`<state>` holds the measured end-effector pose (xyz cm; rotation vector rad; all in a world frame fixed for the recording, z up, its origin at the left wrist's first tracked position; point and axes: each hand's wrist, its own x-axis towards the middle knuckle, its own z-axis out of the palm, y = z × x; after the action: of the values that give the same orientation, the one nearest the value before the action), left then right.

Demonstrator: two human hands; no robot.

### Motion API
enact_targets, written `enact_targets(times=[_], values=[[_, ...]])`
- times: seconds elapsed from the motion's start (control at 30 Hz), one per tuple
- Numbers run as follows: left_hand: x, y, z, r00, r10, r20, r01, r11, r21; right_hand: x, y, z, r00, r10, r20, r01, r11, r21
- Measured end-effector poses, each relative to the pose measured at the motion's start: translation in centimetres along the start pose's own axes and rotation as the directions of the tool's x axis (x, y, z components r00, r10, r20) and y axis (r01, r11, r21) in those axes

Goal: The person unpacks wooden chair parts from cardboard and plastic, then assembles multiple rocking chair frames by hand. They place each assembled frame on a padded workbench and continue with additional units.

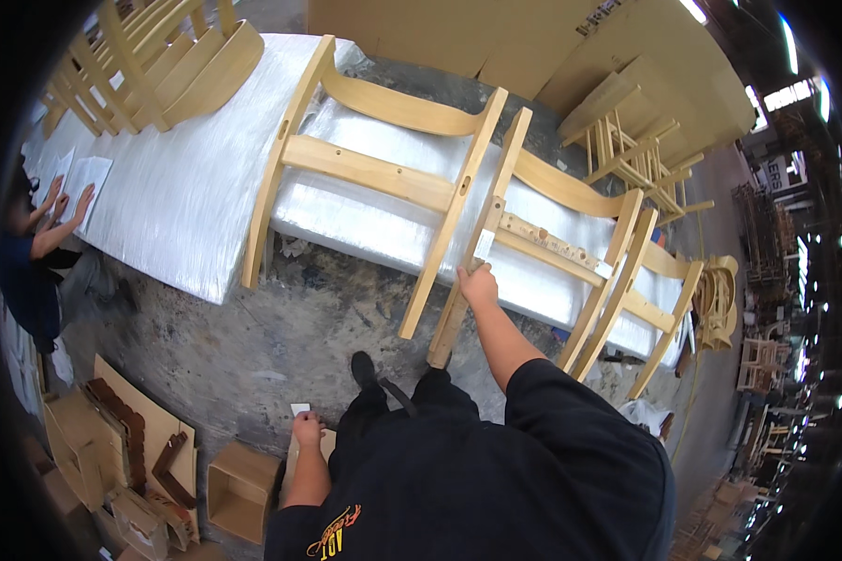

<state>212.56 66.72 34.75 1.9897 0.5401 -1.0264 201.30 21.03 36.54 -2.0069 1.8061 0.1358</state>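
My right hand is closed around the handle of a T-shaped wooden jig. The jig's drilled crossbar lies along the rail of the middle chair-back frame, and its handle runs beside that frame's left post. My left hand hangs low near my left leg, its fingers closed on a small white flat piece. Left of the jig lies another pale wood chair-back frame, with holes in its rail. A third chair-back frame lies at the right. All rest on a plastic-wrapped bench.
Assembled slatted chair parts stand on the bench at the far left. Beside it, another person's hands touch white papers. Cardboard boxes sit on the floor at lower left. Stacked wooden frames stand beyond the bench.
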Motion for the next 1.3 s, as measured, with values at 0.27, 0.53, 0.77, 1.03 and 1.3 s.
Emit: enact_targets(times=[0.27, 0.53, 0.77, 1.03, 1.3], values=[[1.6, 4.7, 1.0, 0.995, 0.082, 0.049, -0.085, 0.994, 0.068, -0.4, -1.1, 0.4, 0.997, 0.075, 0.003, -0.075, 0.995, 0.066], [0.5, 6.5, -0.1, 0.996, 0.058, 0.072, -0.064, 0.995, 0.08, 0.0, -1.5, 3.4, 0.947, 0.218, -0.234, -0.139, 0.94, 0.312], [0.7, 5.5, -0.9, 0.996, -0.054, 0.073, 0.037, 0.976, 0.216, -0.7, -2.5, 4.4, 0.919, 0.281, -0.276, -0.167, 0.913, 0.373], [1.8, 8.8, 2.1, 0.968, 0.087, 0.237, -0.146, 0.96, 0.241, -0.5, -1.7, 1.7, 0.931, 0.23, -0.282, -0.101, 0.907, 0.408], [-0.7, 13.9, 13.0, 0.759, 0.445, 0.475, -0.591, 0.777, 0.217, 0.1, 1.7, 0.7, 0.937, 0.217, -0.273, -0.033, 0.835, 0.549]])
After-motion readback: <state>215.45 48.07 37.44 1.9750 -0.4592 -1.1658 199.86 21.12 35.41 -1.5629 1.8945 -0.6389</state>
